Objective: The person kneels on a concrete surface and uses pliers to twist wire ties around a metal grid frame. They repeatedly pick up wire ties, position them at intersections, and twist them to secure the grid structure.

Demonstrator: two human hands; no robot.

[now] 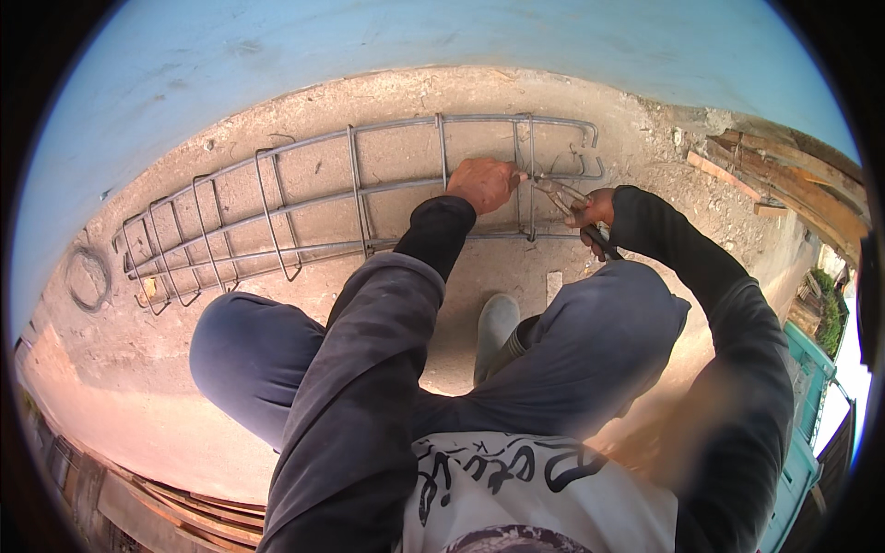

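Note:
A long rebar cage (358, 189), made of steel bars with square stirrups, lies on the ground in front of me. My left hand (483, 184) is closed over its middle bar near the right end, fingertips by a stirrup (532, 207). What lies under the fingers is partly hidden. From the right, my right hand (595, 214) grips a pair of pincers (560, 195) by the handles. The jaws meet the crossing of bar and stirrup, just right of my left fingertips. Any tie wire there is too small to make out.
A coil of thin wire (88, 278) lies beyond the cage's left end. Wooden boards (784, 175) are piled at the right, with rubble beside them. Behind the cage stands a blue wall (442, 41). My boot (498, 324) is close to its near side.

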